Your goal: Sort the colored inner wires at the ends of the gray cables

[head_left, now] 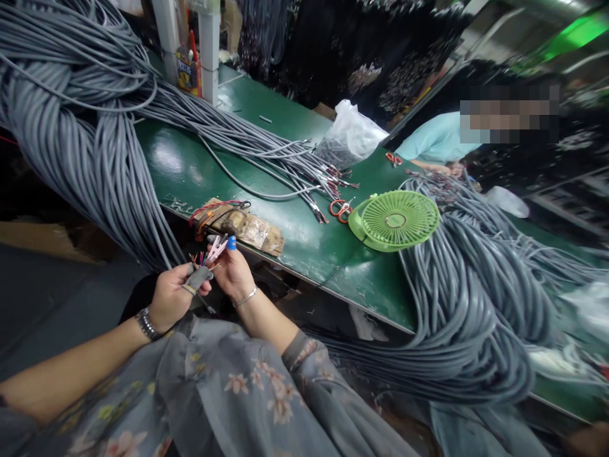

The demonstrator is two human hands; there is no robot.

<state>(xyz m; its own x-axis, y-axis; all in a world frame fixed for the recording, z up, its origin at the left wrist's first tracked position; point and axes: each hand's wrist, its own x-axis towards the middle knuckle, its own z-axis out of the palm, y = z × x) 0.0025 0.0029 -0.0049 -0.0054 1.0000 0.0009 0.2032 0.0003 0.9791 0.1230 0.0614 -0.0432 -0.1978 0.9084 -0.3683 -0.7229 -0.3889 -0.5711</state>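
My left hand (pixel 172 298) is closed around the end of a grey cable (pixel 198 277), whose coloured inner wires fan out above my thumb. A watch sits on that wrist. My right hand (pixel 232 270), with a blue cap on one fingertip and a bracelet on the wrist, pinches a small pink clip-like tool (pixel 216 247) at those wire ends. Both hands hover just in front of the near edge of the green table (pixel 304 241), over my lap.
Big bundles of grey cable (pixel 95 146) hang at left and pile at right (pixel 476 298). On the table lie stripped cable ends (pixel 323 178), orange scissors (pixel 339 208), a green fan (pixel 394 220), a taped pad (pixel 238 223) and a plastic bag (pixel 352 136). Another person (pixel 435 143) works across.
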